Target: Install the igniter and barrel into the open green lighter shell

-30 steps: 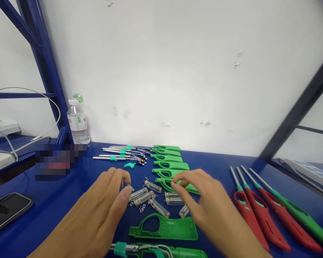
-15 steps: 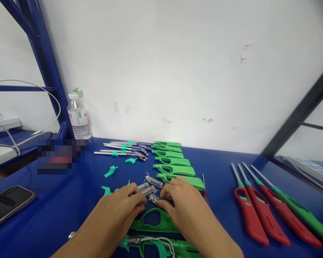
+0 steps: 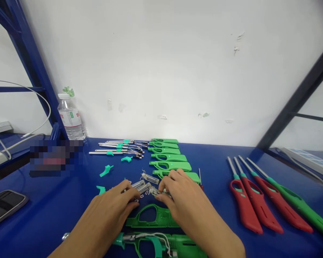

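My right hand (image 3: 181,191) pinches a clear plastic lighter gas tank (image 3: 154,191) between thumb and fingers, low over the table. My left hand (image 3: 117,202) is beside it, its fingers closed together at the tips; what they hold, if anything, is too small to make out. Between the hands lie more clear gas tanks (image 3: 143,188), and another gas tank (image 3: 150,178) rests just behind. In front of my hands is an empty green lighter shell half (image 3: 150,221). Nearer still lies an opened green lighter (image 3: 187,243) with white wires, a teal trigger and a metal tube.
Several green lighter shells (image 3: 169,157) are lined up behind. Metal tubes with wires (image 3: 109,153) and loose teal triggers (image 3: 106,170) lie left of them. Red and green finished lighters (image 3: 246,208) are at right, a screwdriver (image 3: 200,177) behind my right hand. A phone (image 3: 5,206) and water bottle (image 3: 71,120) stand left.
The whole view has shifted slightly. My right fingers have closed further over the gas tank. My left hand stays near the tanks, fingertips still together.
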Demonstrator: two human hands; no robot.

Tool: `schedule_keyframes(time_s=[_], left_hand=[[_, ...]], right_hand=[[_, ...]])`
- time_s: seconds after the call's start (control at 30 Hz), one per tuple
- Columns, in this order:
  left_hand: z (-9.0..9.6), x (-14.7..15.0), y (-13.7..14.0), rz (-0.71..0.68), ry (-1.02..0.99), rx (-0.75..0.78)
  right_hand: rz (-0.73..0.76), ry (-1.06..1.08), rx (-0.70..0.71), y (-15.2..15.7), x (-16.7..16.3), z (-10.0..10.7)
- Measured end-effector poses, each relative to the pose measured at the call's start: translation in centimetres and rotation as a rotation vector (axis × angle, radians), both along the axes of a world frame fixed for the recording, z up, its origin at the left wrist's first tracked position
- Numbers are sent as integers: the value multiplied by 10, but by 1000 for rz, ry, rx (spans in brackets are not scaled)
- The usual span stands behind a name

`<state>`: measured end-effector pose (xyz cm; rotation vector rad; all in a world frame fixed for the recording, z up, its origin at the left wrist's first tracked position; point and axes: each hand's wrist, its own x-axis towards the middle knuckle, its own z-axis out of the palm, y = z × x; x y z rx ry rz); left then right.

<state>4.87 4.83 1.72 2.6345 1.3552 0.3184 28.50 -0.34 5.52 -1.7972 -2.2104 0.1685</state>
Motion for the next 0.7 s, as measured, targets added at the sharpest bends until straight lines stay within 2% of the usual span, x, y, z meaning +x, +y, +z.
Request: schedule_keyframes(time_s=[0.17, 0.4, 0.7], left_hand=[[6, 4, -3, 38, 50, -23], [5, 4, -4, 0, 54, -3], [2, 0, -6, -56, -185, 84]], right_hand=[[-16, 31, -25, -1, -1, 8], [-7, 73, -34, 0, -2, 11], [26, 130, -37, -2, -1, 10]])
